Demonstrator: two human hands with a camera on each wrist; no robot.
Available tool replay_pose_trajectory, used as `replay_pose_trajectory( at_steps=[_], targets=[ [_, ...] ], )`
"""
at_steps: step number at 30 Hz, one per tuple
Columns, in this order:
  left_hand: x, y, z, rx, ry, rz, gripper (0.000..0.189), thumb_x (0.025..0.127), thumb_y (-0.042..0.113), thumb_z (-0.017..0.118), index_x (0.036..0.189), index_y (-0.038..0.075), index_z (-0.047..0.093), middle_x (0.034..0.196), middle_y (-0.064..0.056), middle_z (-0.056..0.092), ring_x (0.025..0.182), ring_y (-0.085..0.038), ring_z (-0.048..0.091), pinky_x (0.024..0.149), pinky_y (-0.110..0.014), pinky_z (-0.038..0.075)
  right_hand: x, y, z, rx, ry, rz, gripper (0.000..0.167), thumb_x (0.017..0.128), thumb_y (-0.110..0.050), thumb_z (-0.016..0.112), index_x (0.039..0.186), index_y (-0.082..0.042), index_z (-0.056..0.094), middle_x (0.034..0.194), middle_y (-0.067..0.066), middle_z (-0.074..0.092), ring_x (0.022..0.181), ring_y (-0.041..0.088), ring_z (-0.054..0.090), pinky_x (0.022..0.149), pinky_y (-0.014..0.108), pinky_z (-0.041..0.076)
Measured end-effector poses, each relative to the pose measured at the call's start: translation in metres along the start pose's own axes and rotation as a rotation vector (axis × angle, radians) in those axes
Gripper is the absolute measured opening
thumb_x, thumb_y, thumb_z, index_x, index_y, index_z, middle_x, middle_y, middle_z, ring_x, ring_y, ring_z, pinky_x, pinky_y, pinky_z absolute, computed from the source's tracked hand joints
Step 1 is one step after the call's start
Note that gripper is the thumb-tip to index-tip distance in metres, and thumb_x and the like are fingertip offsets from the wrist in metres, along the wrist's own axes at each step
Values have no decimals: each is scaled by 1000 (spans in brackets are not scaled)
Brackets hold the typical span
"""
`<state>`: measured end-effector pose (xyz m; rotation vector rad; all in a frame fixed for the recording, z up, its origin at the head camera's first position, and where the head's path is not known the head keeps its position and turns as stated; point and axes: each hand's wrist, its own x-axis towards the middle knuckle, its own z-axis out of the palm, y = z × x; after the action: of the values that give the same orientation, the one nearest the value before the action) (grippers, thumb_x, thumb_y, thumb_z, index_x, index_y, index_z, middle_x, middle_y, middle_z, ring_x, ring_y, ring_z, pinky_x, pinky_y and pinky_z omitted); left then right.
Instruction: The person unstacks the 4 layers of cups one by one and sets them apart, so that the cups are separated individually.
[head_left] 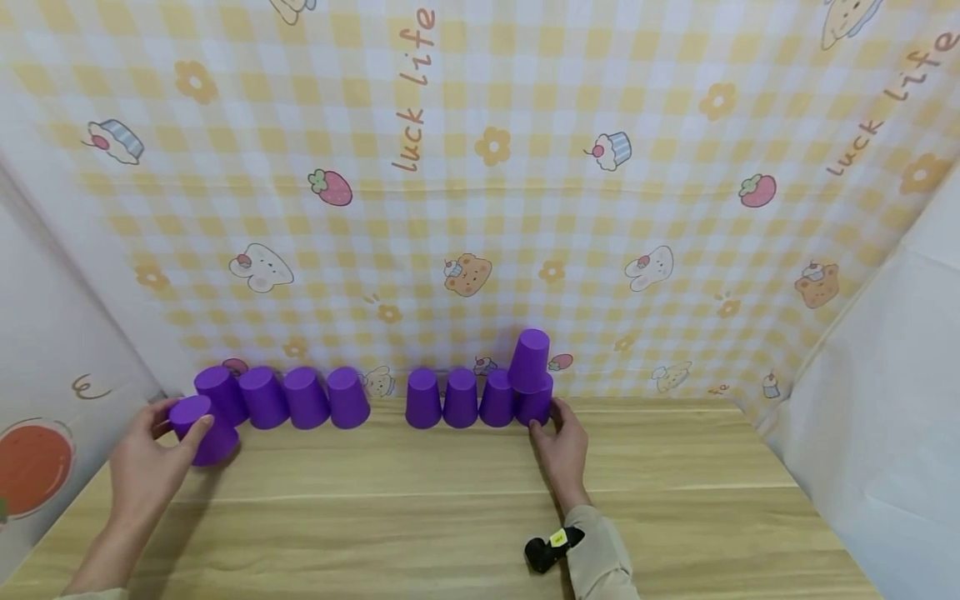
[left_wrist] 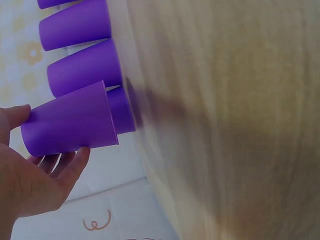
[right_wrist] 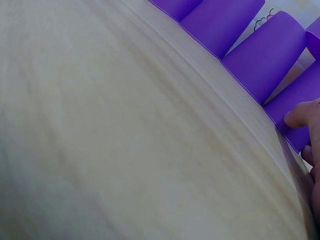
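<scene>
My left hand [head_left: 146, 458] grips an upside-down purple cup [head_left: 212, 440] between thumb and fingers. In the left wrist view this held cup [left_wrist: 70, 122] is raised off the table and overlaps the leftmost cup [left_wrist: 122, 110] of a row. My right hand [head_left: 564, 446] has its thumb and fingers around the rightmost bottom cup [head_left: 534, 410] of a second row; the right wrist view shows the thumb against that cup's side [right_wrist: 295, 95]. Above it, an upside-down cup [head_left: 530, 360] sits across the tops of the two rightmost cups, leaning slightly.
Several upside-down purple cups form the left row [head_left: 306, 398] and the right row [head_left: 461, 400], with a gap between them. Both stand along the back edge of the wooden table [head_left: 420, 517], before a checked cloth [head_left: 480, 217]. A black device [head_left: 551, 550] is at my right sleeve.
</scene>
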<state>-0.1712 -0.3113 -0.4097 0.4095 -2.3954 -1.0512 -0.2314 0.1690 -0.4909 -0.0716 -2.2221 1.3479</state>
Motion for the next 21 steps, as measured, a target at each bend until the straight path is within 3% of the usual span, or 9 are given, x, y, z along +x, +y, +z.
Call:
replay_pose_trajectory(
  at_steps=[2, 3, 9, 13, 21],
  targets=[
    [0, -4, 1, 7, -20, -19, 59, 88, 26, 64, 133, -5, 43, 122, -33, 50, 107, -42, 51, 87, -23, 38, 0, -1, 1, 1, -1, 1, 46, 75, 3, 72, 118, 6, 56, 113, 23, 61, 107, 33, 58, 95, 37, 45],
    [0, -6, 2, 5, -26, -23, 58, 88, 25, 63, 133, -5, 42, 123, -34, 50, 107, -45, 50, 87, -24, 39, -1, -1, 1, 1, -1, 1, 46, 75, 3, 72, 118, 6, 56, 113, 23, 61, 107, 33, 58, 95, 37, 45],
    [4, -15, 5, 22, -15, -32, 55, 86, 22, 66, 129, -6, 47, 120, -32, 52, 100, -40, 53, 67, -13, 34, -1, -2, 1, 4, -11, -1, 45, 76, 3, 71, 119, 6, 56, 114, 23, 60, 108, 34, 57, 96, 38, 44],
    [5, -17, 7, 10, -21, -58, 57, 87, 23, 64, 131, -8, 44, 121, -34, 50, 105, -44, 51, 69, -15, 34, -1, -3, 0, 4, -16, 14, 46, 77, 2, 71, 120, 5, 56, 114, 22, 60, 108, 32, 57, 96, 37, 44],
    [11, -21, 7, -8, -13, -118, 60, 87, 23, 63, 134, -7, 40, 124, -32, 49, 108, -42, 47, 69, -15, 33, -1, -2, -1, -11, -10, 2, 45, 77, 2, 71, 120, 4, 56, 113, 21, 61, 107, 33, 57, 96, 38, 45]
  ],
)
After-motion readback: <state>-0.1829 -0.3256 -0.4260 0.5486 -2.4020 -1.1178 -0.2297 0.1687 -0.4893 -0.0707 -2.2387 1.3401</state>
